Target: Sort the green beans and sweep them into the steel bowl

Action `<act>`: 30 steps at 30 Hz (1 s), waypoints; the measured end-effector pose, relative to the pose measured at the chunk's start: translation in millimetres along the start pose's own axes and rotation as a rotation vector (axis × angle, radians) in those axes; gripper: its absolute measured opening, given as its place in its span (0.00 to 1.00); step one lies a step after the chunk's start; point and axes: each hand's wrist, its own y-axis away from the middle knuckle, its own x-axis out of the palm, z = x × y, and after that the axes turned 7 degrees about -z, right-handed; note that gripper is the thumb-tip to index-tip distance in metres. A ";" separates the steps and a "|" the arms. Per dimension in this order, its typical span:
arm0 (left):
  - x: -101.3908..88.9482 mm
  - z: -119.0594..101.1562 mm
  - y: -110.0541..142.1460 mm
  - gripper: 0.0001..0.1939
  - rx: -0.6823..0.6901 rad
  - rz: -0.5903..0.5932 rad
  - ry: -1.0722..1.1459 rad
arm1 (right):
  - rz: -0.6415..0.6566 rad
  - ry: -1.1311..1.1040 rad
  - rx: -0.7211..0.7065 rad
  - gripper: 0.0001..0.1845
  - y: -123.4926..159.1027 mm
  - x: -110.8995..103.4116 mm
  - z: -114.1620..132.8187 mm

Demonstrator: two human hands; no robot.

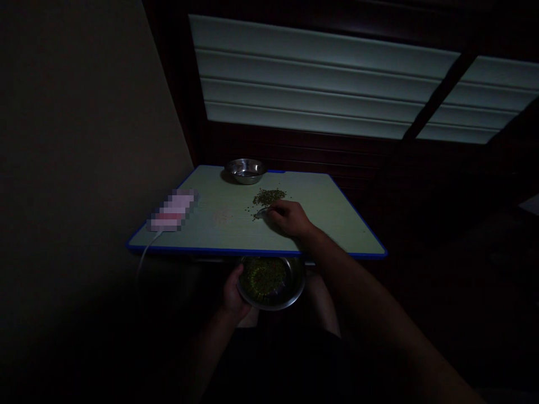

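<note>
My left hand [234, 293] grips the rim of a steel bowl [273, 307] just below the table's front edge. Small green beans [263, 276], which look like mung beans, lie inside that bowl. Over the table, my right hand [290, 217] is closed around a metal spoon [261, 213], whose bowl touches the tabletop by a few loose beans. Just beyond the spoon spreads a pile of the same green beans [269, 196]. The spoon's handle is mostly hidden by my fingers.
The pale table [337, 224] has a blue edge. A second steel bowl [246, 171] stands at its back. On the left lies a blurred-out phone-like thing [172, 210] with a white cable [142, 258]. A faint patch of pale bits [222, 217] lies left of the spoon.
</note>
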 end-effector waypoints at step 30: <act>3.7 -0.8 3.1 0.13 0.008 -0.012 0.013 | 0.009 -0.064 0.076 0.09 0.6 2.6 -1.4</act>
